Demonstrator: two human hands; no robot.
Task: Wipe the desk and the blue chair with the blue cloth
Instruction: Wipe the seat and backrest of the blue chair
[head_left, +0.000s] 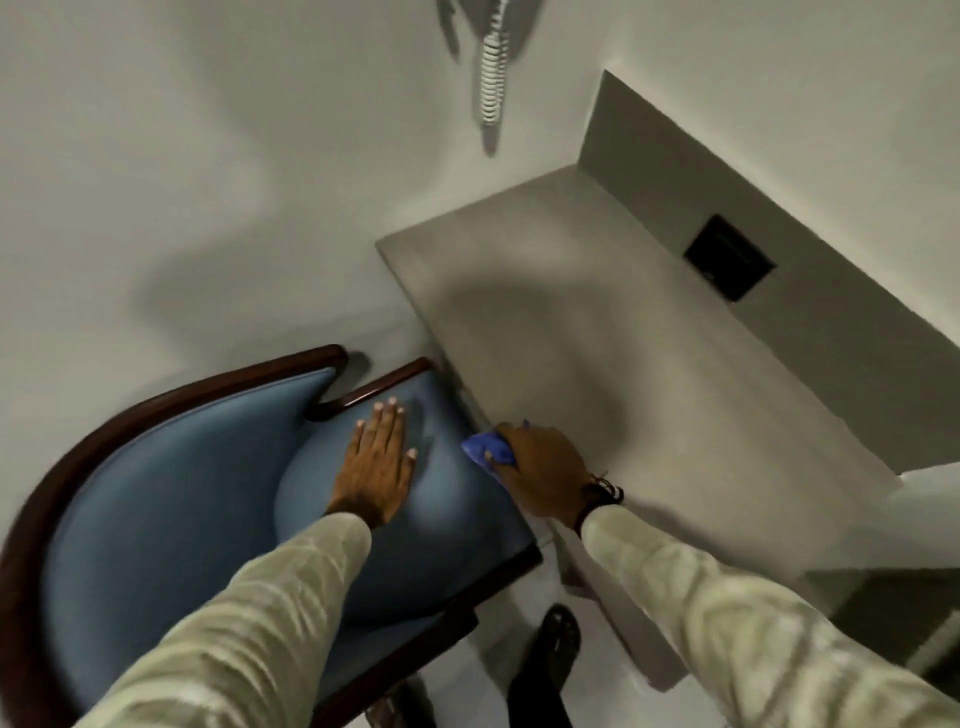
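My right hand (540, 467) has its grip closed round the crumpled blue cloth (485, 447), pressed where the near edge of the flat grey worktop (597, 322) meets the seat of the padded blue chair with its dark wooden frame (208, 467). My left hand (376, 462) lies flat and wide on the seat cushion, holding nothing. The cloth sits just right of the left hand, at the seat's right edge, so I judge the right hand need only sweep leftward across the cushion
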